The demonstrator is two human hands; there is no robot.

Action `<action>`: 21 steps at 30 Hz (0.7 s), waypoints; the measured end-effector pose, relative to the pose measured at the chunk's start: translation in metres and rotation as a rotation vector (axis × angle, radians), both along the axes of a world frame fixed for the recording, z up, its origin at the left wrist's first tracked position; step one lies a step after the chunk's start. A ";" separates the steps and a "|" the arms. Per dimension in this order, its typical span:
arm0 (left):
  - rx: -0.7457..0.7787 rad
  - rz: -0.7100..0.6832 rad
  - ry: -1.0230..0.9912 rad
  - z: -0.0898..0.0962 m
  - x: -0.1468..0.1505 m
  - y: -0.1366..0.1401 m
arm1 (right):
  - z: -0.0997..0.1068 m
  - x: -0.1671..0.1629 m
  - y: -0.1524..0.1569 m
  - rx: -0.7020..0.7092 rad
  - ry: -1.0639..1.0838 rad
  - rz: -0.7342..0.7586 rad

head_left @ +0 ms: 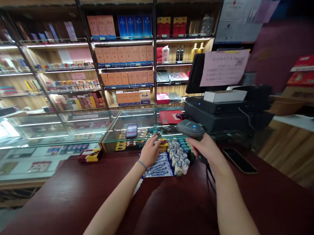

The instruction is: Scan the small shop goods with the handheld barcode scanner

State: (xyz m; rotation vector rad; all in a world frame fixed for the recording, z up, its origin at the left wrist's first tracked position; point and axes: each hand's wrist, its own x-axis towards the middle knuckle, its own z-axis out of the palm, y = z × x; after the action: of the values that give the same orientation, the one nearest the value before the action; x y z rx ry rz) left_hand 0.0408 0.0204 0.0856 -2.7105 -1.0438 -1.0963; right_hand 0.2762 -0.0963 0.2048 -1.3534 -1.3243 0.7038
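My right hand (205, 148) is wrapped round the handle of a black barcode scanner (191, 126). The scanner's head points left, a small blue light glows on it, and its cable hangs down to the counter. My left hand (150, 151), with a grey band at the wrist, reaches over the goods with its fingers stretched out. Its fingertips are at some yellow packets (163, 144); whether they press on them I cannot tell. Under and beside that hand lie blue-and-white packets (160, 166). Small clear jars with silvery lids (178, 157) stand in rows between my hands.
The dark red counter (103, 198) meets a glass display case (144, 123) carrying a phone-like device (131, 130). A black phone (239, 160) lies at right. Behind it stand a till (212, 117) and monitor (195, 72). Red-and-yellow packs (91, 155) sit at left.
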 end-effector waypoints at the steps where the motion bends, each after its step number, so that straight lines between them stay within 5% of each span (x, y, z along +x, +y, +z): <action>1: 0.024 0.006 0.034 -0.002 0.006 0.001 | 0.001 0.003 -0.001 0.004 0.005 -0.008; 13: 0.031 0.158 0.295 -0.002 0.032 0.005 | 0.004 0.003 0.000 -0.007 0.040 0.031; 21: 0.078 0.129 0.241 -0.001 0.023 -0.002 | 0.006 -0.003 -0.002 -0.003 0.036 0.017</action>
State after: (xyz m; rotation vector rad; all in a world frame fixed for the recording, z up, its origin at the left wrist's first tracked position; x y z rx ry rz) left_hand 0.0636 0.0186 0.0842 -2.5910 -1.0925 -0.7513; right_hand 0.2735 -0.0979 0.2112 -1.3280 -1.3080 0.7388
